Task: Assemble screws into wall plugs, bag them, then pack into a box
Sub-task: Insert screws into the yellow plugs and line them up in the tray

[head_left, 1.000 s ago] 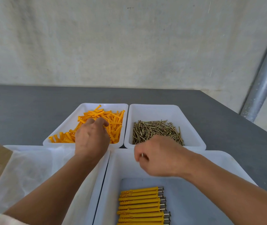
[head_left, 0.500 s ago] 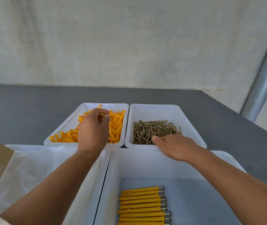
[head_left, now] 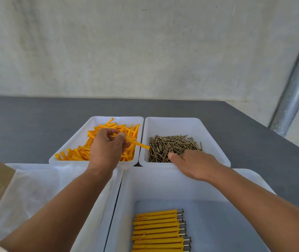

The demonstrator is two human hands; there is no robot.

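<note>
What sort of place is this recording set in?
Probably a small assembly and packing workstation: white trays hold loose orange wall plugs and screws, a nearer tray holds a neat row of plugs with screws inserted, all on a grey table.

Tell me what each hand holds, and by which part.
The left hand pinches one orange wall plug by one end; the rest juts toward the screws. The right hand rests on the screws; whether it grips one cannot be told.
</note>
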